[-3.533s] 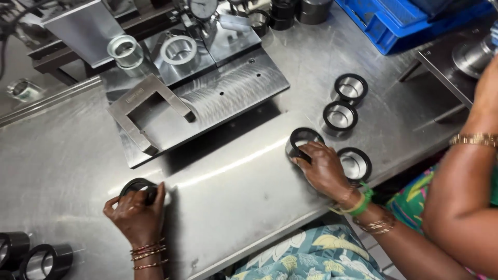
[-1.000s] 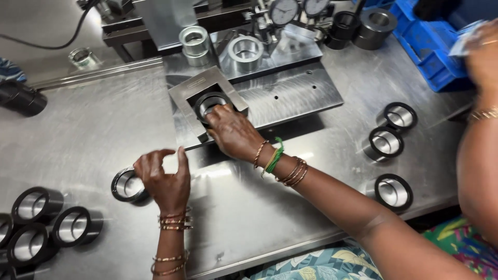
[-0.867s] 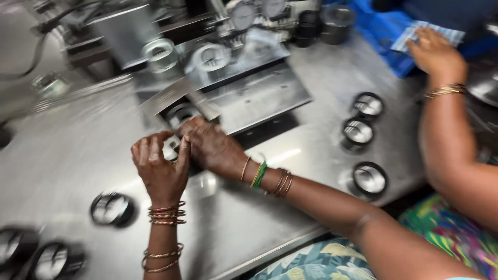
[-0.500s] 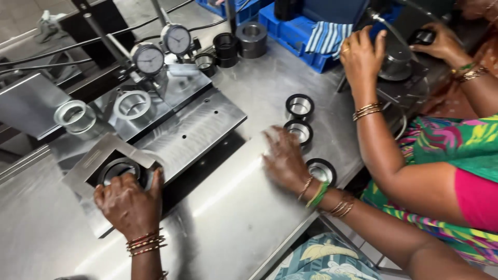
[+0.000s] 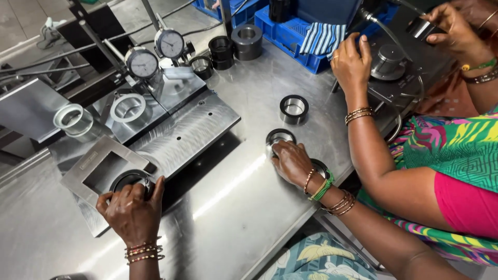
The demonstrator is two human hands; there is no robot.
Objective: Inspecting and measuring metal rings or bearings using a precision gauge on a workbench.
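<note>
On the steel tabletop (image 5: 233,207), head view:

- Left hand (image 5: 132,210): fingers curled over a black ring with a bright bore (image 5: 129,180), gripping its rim. The ring sits in the square opening of a flat metal gauge plate (image 5: 98,163).
- Right hand (image 5: 291,162): laid over a second black ring (image 5: 279,137) near the tabletop's right edge, fingertips closed on its rim; a third ring (image 5: 320,167) lies partly hidden under the wrist.
- Fourth ring (image 5: 294,108): stands free, just beyond the right hand.
- Two dial gauges (image 5: 142,63): upright on the fixture behind the plate.
- Blue crate (image 5: 290,31): far edge, striped cloth (image 5: 322,39) draped over it.
- Co-worker's hands (image 5: 353,65): at right, on a separate machine.
</note>
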